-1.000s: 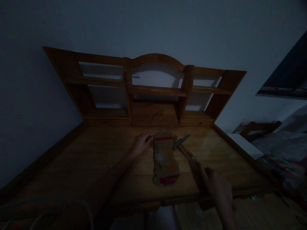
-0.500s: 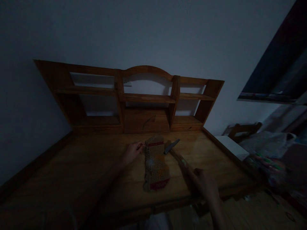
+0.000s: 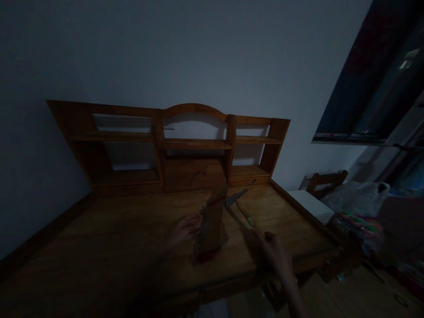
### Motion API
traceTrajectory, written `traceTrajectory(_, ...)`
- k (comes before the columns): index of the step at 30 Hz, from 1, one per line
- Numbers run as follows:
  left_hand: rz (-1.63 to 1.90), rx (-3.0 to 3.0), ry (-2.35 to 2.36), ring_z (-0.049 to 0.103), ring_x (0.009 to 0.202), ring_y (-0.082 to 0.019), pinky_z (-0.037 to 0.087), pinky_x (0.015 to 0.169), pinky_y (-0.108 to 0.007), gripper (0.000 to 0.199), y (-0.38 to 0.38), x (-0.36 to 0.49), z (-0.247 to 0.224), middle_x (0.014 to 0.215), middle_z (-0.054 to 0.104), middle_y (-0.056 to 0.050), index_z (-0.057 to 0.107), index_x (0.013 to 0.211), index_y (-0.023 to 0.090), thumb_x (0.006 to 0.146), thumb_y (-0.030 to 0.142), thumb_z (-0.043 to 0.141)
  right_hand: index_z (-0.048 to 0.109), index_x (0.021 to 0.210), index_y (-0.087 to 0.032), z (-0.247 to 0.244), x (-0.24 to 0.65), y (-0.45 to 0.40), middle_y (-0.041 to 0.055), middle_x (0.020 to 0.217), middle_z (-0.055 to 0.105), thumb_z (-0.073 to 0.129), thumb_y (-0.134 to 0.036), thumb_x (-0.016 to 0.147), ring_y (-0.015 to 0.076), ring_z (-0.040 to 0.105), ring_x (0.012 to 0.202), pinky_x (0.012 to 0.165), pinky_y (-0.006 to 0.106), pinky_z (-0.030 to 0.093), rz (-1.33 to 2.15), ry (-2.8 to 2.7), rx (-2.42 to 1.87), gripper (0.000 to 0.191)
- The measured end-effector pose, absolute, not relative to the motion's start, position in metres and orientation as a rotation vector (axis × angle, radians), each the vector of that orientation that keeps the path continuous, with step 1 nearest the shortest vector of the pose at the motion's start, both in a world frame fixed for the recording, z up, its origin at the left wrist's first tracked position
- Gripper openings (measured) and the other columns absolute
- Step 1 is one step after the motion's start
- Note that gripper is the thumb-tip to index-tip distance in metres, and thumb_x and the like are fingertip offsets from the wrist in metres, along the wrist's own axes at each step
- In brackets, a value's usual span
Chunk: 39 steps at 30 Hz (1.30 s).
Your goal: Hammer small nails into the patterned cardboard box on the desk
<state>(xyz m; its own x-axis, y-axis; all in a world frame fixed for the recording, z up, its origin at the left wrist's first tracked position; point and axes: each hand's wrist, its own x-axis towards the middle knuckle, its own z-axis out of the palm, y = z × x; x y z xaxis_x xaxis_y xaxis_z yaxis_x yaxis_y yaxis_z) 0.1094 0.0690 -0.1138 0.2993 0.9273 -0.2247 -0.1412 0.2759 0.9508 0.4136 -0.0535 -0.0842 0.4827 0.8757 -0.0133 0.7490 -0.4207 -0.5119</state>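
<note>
In the dim light, my right hand [image 3: 274, 249] is closed around the wooden handle of a hammer [image 3: 236, 198], whose dark metal head points away from me, low over the desk. A brown cardboard piece [image 3: 212, 225] with dark red bands lies left of the hammer, apart from its head. It looks tilted, and its left edge is ragged with thin spiky bits. My left hand [image 3: 185, 227] is at that left edge, fingers bent and closed on it, though blurred by motion.
The wooden desk [image 3: 129, 234] carries a shelf hutch [image 3: 195, 143] along its back, against a pale wall. Right of the desk are a white surface [image 3: 311, 205], a wooden chair back [image 3: 327, 179] and plastic bags [image 3: 357, 198]. A dark window [image 3: 361, 101] is above them.
The cardboard piece has tilted, so its speckled face no longer shows clearly. My left hand has moved down along its left edge. My right hand still holds the hammer. The view has shifted slightly.
</note>
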Motion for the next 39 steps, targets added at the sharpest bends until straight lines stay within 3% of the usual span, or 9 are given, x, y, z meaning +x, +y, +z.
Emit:
traceTrajectory(6,0.882,1.016,0.862,0.059,0.111,-0.025,0.053,0.09,-0.036,0.039,0.063,0.162,-0.115,0.119,0.06,-0.011,0.055,0.108,0.021,0.072,0.022,0.07,0.06,0.065,-0.019,-0.079,0.448,-0.057,0.0054,0.063,0.063,0.038,-0.072,0.08,0.0229,0.063,0.067,0.056,0.026,0.039,0.397,-1.226,-2.186,0.06)
traceTrajectory(14,0.949,0.914,0.836,0.058,0.112,-0.023,0.052,0.092,-0.039,0.037,0.068,0.227,-0.123,0.125,0.055,-0.012,0.054,0.106,0.02,0.071,0.01,0.062,0.053,0.056,-0.017,-0.072,0.484,-0.069,0.0029,0.051,0.052,0.039,-0.075,0.075,0.0171,0.053,0.053,0.046,0.024,0.034,0.439,-1.116,-2.022,0.063)
traceTrajectory(19,1.004,0.859,0.877,0.057,0.113,-0.023,0.053,0.09,-0.037,0.033,0.08,0.275,-0.122,0.131,0.051,-0.013,0.052,0.104,0.02,0.074,0.007,0.058,0.052,0.059,-0.017,-0.069,0.491,-0.07,0.0008,0.051,0.048,0.043,-0.077,0.072,0.0138,0.048,0.05,0.045,0.023,0.032,0.57,-1.068,-1.875,0.062)
traceTrajectory(24,1.023,0.914,0.877,0.054,0.119,-0.023,0.044,0.102,-0.039,0.029,0.08,0.311,-0.118,0.129,0.054,-0.015,0.056,0.104,0.019,0.077,0.008,0.055,0.05,0.066,-0.018,-0.08,0.487,-0.047,-0.003,0.053,0.044,0.047,-0.073,0.073,0.0088,0.038,0.045,0.042,0.021,0.028,0.822,-1.015,-1.716,0.055)
traceTrajectory(28,1.001,1.281,0.919,0.042,0.132,-0.026,0.024,0.116,-0.043,0.037,0.038,0.287,-0.114,0.135,0.053,-0.011,0.06,0.116,0.024,0.079,0.019,0.058,0.046,0.066,-0.019,-0.088,0.484,-0.023,-0.0063,0.051,0.037,0.052,-0.068,0.074,0.0063,0.028,0.042,0.04,0.021,0.022,0.983,-0.974,-1.676,0.05)
traceTrajectory(31,1.046,1.624,0.883,0.028,0.14,-0.021,0.011,0.12,-0.036,0.041,-0.015,0.24,-0.111,0.145,0.044,0.002,0.057,0.126,0.036,0.085,0.032,0.055,0.047,0.066,-0.019,-0.093,0.484,-0.014,-0.0062,0.049,0.038,0.052,-0.068,0.074,0.0067,0.029,0.042,0.041,0.021,0.023,0.964,-0.961,-1.725,0.05)
traceTrajectory(35,0.953,1.718,1.043,0.036,0.135,-0.023,0.023,0.117,-0.036,0.041,-0.066,0.176,-0.116,0.142,0.046,0.004,0.056,0.127,0.041,0.086,0.042,0.052,0.05,0.071,-0.017,-0.096,0.486,-0.013,-0.0045,0.053,0.045,0.05,-0.07,0.075,0.0078,0.035,0.045,0.042,0.021,0.026,0.91,-1.01,-1.79,0.052)
traceTrajectory(39,1.021,1.65,1.301,0.049,0.124,-0.027,0.033,0.112,-0.04,0.03,-0.076,0.131,-0.134,0.129,0.057,0.002,0.064,0.111,0.044,0.084,0.046,0.053,0.048,0.07,-0.018,-0.097,0.488,-0.011,-0.0049,0.051,0.042,0.048,-0.071,0.076,0.0073,0.033,0.043,0.04,0.021,0.022,0.945,-1.03,-1.814,0.053)
